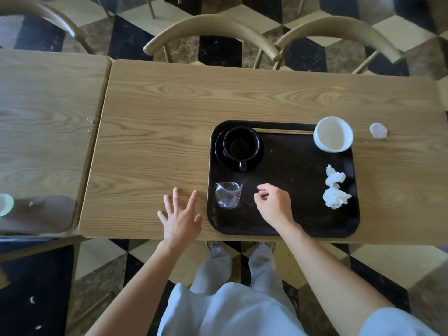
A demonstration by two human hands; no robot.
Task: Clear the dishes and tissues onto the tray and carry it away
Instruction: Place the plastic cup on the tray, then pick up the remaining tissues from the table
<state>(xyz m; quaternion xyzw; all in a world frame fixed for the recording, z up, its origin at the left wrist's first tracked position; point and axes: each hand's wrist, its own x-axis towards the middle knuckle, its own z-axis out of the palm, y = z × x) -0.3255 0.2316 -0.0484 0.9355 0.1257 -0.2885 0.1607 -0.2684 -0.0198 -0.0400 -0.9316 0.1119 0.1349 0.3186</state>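
A dark tray (291, 214) lies on the wooden table (169, 105), near its front edge. On the tray sit a black cup (240, 144) on a black saucer (221, 156), a crumpled clear plastic cup (228, 195), two crumpled white tissues (335, 187), a white bowl (333, 134) at the far right corner, and chopsticks (283, 131) along the far rim. My right hand (275, 204) hovers over the tray beside the plastic cup, fingers loosely curled, holding nothing. My left hand (180, 215) is spread flat over the table just left of the tray.
A small round white lid (377, 130) lies on the table right of the tray. A second table (43, 112) adjoins on the left, with a pale cup (5, 204) at its edge. Curved wooden chairs (213, 27) stand along the far side.
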